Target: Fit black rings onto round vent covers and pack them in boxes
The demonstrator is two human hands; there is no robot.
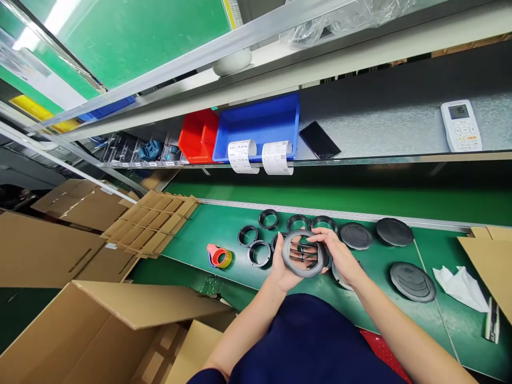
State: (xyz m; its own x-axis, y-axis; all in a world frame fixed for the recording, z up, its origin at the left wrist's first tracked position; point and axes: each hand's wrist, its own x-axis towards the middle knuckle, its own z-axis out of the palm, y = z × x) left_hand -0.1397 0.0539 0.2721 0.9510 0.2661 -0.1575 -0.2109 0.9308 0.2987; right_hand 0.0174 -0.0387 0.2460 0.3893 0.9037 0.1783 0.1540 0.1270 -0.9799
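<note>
A round air vent (303, 252) with a grey outer ring and dark slats is between my two hands, above the green bench. My left hand (279, 270) cradles its left side from below, fingers partly visible through the slats. Along the upper right rim, my right hand (335, 252) grips with bent fingers. Several black rings (260, 264) lie behind and left of my hands. To the right are dark round closed-slat vents (356, 236), another (394, 231) behind, and a third (413, 281) nearer. One more round part is mostly hidden under my right forearm.
Tape rolls (221, 258) sit near the bench's left front edge. An open cardboard box (160, 301) stands below left, beside cardboard dividers (154, 221). The shelf above carries a red bin (196, 140), blue bin (260, 120), phone (319, 140) and remote (461, 126). White tissue (460, 288) lies right.
</note>
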